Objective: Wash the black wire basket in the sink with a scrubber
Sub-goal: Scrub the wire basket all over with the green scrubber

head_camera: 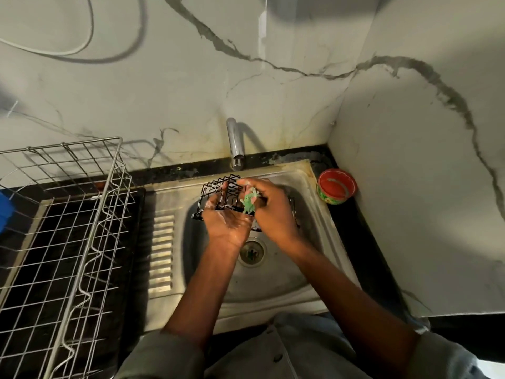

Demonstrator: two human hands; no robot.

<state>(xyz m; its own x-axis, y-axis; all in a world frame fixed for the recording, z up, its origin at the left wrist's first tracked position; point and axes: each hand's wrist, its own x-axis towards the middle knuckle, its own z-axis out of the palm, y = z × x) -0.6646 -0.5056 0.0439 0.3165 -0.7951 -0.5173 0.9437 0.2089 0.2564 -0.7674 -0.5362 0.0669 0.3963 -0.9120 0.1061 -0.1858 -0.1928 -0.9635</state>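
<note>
The black wire basket (pixel 228 188) is held tilted over the steel sink (pixel 276 274), just below the tap. My left hand (pixel 226 224) cups it from underneath, palm up and wet with foam. My right hand (pixel 269 206) is closed on a green scrubber (pixel 249 201) and presses it against the basket's near right side. Both hands hide the lower part of the basket.
A chrome tap (pixel 235 144) stands at the back of the sink, no water visibly running. The drain (pixel 252 251) lies below my hands. A large silver wire dish rack (pixel 68 228) fills the left counter. A red and green tub (pixel 336 186) sits at the right corner by the wall.
</note>
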